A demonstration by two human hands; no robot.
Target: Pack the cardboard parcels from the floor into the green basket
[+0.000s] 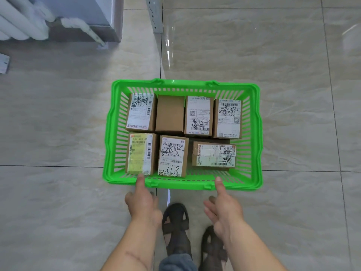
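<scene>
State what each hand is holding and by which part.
Neither hand holds a parcel. Left hand and right hand each rest a thumb on the near rim of the green basket; a closed grip cannot be told.

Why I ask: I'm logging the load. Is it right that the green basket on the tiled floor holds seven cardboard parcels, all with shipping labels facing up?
Not quite. The head view shows seven parcels in the green basket, but one, the plain parcel in the far row, shows no label.

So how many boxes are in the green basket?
7 cardboard parcels: four along the far row, three along the near row. Others could be hidden beneath.
</scene>
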